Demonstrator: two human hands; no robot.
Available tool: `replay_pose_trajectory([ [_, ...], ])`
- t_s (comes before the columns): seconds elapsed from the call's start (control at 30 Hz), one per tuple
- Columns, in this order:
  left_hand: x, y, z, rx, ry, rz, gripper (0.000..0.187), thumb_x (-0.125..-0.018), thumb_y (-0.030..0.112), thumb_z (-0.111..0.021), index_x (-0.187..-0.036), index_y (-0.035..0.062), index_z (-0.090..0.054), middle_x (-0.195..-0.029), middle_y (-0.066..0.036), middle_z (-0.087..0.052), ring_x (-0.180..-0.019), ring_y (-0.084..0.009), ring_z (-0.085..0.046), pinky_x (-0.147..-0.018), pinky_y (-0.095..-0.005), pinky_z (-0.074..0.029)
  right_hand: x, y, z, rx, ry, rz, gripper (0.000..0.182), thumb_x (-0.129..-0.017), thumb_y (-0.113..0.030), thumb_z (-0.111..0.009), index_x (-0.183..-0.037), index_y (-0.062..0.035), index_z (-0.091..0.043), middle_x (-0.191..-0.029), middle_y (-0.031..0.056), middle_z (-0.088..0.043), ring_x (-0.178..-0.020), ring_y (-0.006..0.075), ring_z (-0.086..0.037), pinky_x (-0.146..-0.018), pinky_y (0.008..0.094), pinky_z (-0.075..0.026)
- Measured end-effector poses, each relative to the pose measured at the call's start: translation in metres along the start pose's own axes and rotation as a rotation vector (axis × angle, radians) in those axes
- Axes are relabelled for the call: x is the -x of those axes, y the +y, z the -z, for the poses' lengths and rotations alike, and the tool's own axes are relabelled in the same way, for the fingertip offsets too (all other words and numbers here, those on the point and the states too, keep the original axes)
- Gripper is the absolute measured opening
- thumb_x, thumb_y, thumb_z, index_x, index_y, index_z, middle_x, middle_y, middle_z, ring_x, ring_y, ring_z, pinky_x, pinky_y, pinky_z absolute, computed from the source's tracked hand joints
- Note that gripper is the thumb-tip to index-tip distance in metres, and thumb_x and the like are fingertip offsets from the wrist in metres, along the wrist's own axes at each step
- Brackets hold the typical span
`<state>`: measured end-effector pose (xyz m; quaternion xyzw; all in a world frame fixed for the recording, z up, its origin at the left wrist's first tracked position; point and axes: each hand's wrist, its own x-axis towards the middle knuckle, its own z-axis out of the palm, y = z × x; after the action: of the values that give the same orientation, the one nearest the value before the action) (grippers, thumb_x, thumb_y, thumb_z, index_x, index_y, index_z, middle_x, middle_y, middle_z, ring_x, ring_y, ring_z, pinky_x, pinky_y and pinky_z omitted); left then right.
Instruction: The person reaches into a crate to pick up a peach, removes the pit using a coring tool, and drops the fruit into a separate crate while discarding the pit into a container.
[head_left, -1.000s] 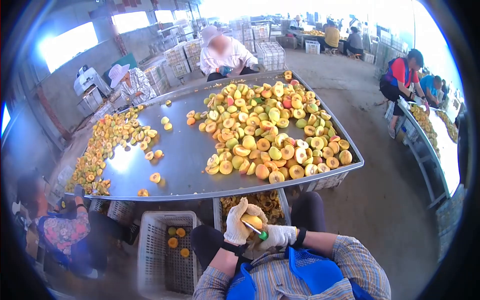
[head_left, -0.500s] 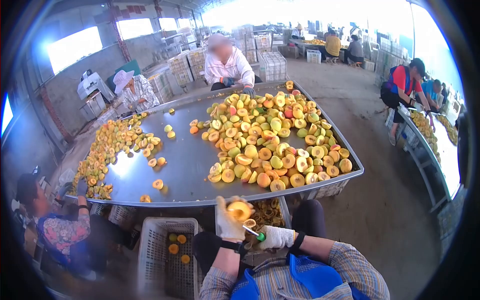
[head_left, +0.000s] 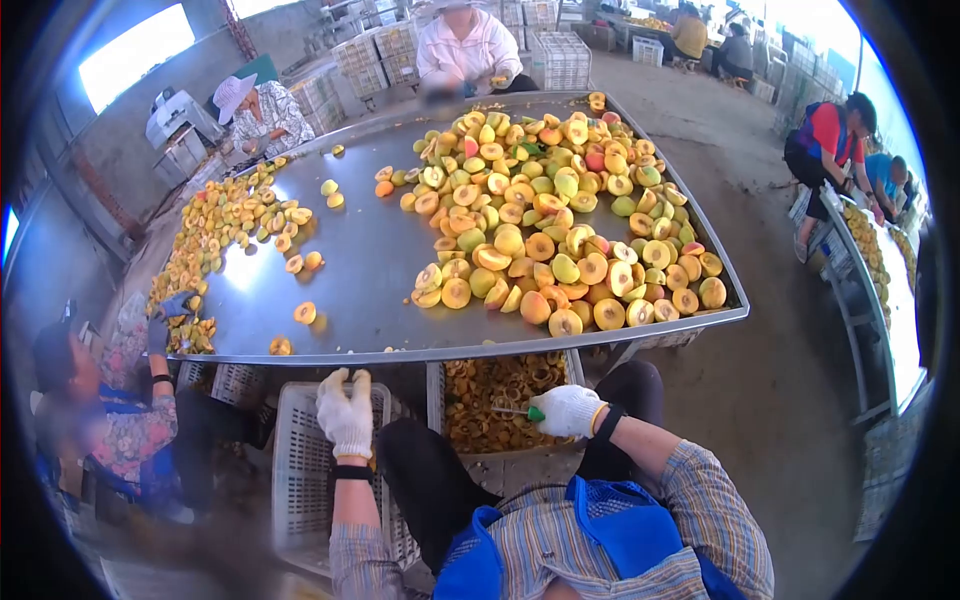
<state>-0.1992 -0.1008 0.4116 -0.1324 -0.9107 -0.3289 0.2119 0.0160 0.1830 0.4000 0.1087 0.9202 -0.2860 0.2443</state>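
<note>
My left hand [head_left: 345,412], in a white knit glove, is above the near rim area of a white plastic crate [head_left: 287,400] at my left knee. Its fingers point up and stand apart, with no fruit visible in them. My right hand [head_left: 568,411], also gloved, is closed around a green-handled pitting tool [head_left: 536,413] whose thin metal shaft points left. Below that shaft is a second crate [head_left: 435,395] full of brownish peach scraps [head_left: 490,430]. Peach halves [head_left: 560,240] lie heaped on the metal table [head_left: 370,290] in front of me.
Cut peach pieces [head_left: 215,240] form another pile at the table's left, beside a seated co-worker [head_left: 130,420]. Two more people sit across the table. Stacked crates [head_left: 560,60] stand behind them. On the right, a person in red [head_left: 830,150] leans over another fruit-covered table.
My left hand has moved left to the white crate, and the peach half it held is gone from it. My right hand has shifted right and up with the tool. The view has tilted down.
</note>
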Motion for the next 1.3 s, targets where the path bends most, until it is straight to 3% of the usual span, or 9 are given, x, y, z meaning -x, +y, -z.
replay_pose_trajectory([
  [0.17,-0.048,0.060,-0.076,-0.060,-0.208,-0.276,0.052,-0.081,0.037,-0.076,-0.122,0.0081,-0.062,-0.120,-0.018,-0.064,-0.107,-0.0398,-0.061,-0.091,-0.0479,-0.050,-0.026,0.030,-0.034,0.068,0.066,0.110,0.035,-0.085,-0.038,-0.059,-0.091,-0.0052,-0.070,-0.086,0.0211,-0.071,-0.084,0.0389,-0.069,-0.076,0.0489,-0.054],
  [0.4,-0.119,0.092,-0.171,0.122,-0.537,-0.146,0.059,-0.090,0.039,-0.064,-0.138,0.0065,-0.052,-0.127,-0.023,-0.060,-0.114,-0.0394,-0.060,-0.094,-0.0456,-0.050,-0.029,0.037,-0.013,-0.054,0.021,0.196,0.042,-0.082,-0.044,-0.061,-0.096,-0.0061,-0.071,-0.091,0.0228,-0.070,-0.088,0.0413,-0.067,-0.082,0.0488,-0.052],
  [0.57,-0.114,0.083,-0.192,0.567,-0.804,0.078,0.041,-0.093,0.030,-0.060,-0.120,0.0008,-0.068,-0.116,-0.018,-0.070,-0.109,-0.0281,-0.065,-0.095,-0.0338,-0.048,-0.031,0.036,0.003,-0.258,-0.085,0.113,0.044,-0.081,-0.046,-0.062,-0.100,-0.0063,-0.070,-0.096,0.0233,-0.069,-0.093,0.0418,-0.066,-0.084,0.0484,-0.051],
  [0.67,-0.092,0.116,-0.149,0.379,-0.967,0.024,0.042,-0.092,0.034,-0.062,-0.119,0.0031,-0.069,-0.111,-0.018,-0.071,-0.106,-0.0263,-0.067,-0.095,-0.0340,-0.048,-0.037,0.039,-0.010,-0.210,0.017,0.200,0.042,-0.081,-0.044,-0.061,-0.100,-0.0071,-0.070,-0.096,0.0229,-0.070,-0.092,0.0417,-0.066,-0.083,0.0484,-0.051],
  [0.73,-0.094,0.133,-0.136,0.271,-0.993,0.026,0.038,-0.090,0.035,-0.065,-0.112,0.0050,-0.071,-0.101,-0.018,-0.072,-0.099,-0.0320,-0.068,-0.088,-0.0389,-0.052,-0.050,0.040,-0.021,-0.187,-0.003,0.276,0.039,-0.081,-0.042,-0.061,-0.098,-0.0074,-0.071,-0.095,0.0225,-0.070,-0.091,0.0413,-0.067,-0.082,0.0486,-0.051],
  [0.8,-0.099,0.144,-0.150,-0.051,-0.611,-0.477,0.032,-0.088,0.036,-0.067,-0.103,0.0079,-0.073,-0.096,-0.017,-0.072,-0.090,-0.0366,-0.067,-0.078,-0.0447,-0.054,-0.054,0.037,-0.027,-0.159,-0.033,0.356,0.035,-0.080,-0.037,-0.060,-0.095,-0.0076,-0.072,-0.093,0.0215,-0.070,-0.090,0.0406,-0.067,-0.080,0.0494,-0.052],
  [0.87,-0.105,0.152,-0.180,0.071,-0.364,-0.634,0.030,-0.088,0.039,-0.067,-0.096,0.0099,-0.072,-0.095,-0.014,-0.072,-0.084,-0.0371,-0.067,-0.073,-0.0481,-0.053,-0.052,0.031,-0.025,-0.145,-0.031,0.339,0.031,-0.082,-0.033,-0.057,-0.090,-0.0068,-0.071,-0.091,0.0210,-0.071,-0.088,0.0415,-0.067,-0.078,0.0504,-0.052],
  [1.07,-0.115,0.191,-0.242,-0.252,-0.495,-0.628,0.040,-0.078,0.046,-0.073,-0.093,0.0087,-0.072,-0.090,-0.018,-0.071,-0.087,-0.0379,-0.067,-0.080,-0.0477,-0.053,-0.073,0.040,-0.047,-0.132,0.032,0.354,0.032,-0.076,-0.030,-0.060,-0.091,-0.0027,-0.069,-0.086,0.0211,-0.069,-0.083,0.0410,-0.066,-0.073,0.0497,-0.052],
  [1.3,-0.118,0.215,-0.218,-0.217,-0.852,-0.510,0.048,-0.064,0.042,-0.079,-0.096,0.0078,-0.070,-0.090,-0.020,-0.072,-0.092,-0.0395,-0.068,-0.083,-0.0460,-0.054,-0.069,0.036,-0.046,-0.151,0.062,0.365,0.030,-0.073,-0.027,-0.063,-0.088,-0.0021,-0.070,-0.085,0.0211,-0.070,-0.082,0.0411,-0.067,-0.073,0.0494,-0.053],
])
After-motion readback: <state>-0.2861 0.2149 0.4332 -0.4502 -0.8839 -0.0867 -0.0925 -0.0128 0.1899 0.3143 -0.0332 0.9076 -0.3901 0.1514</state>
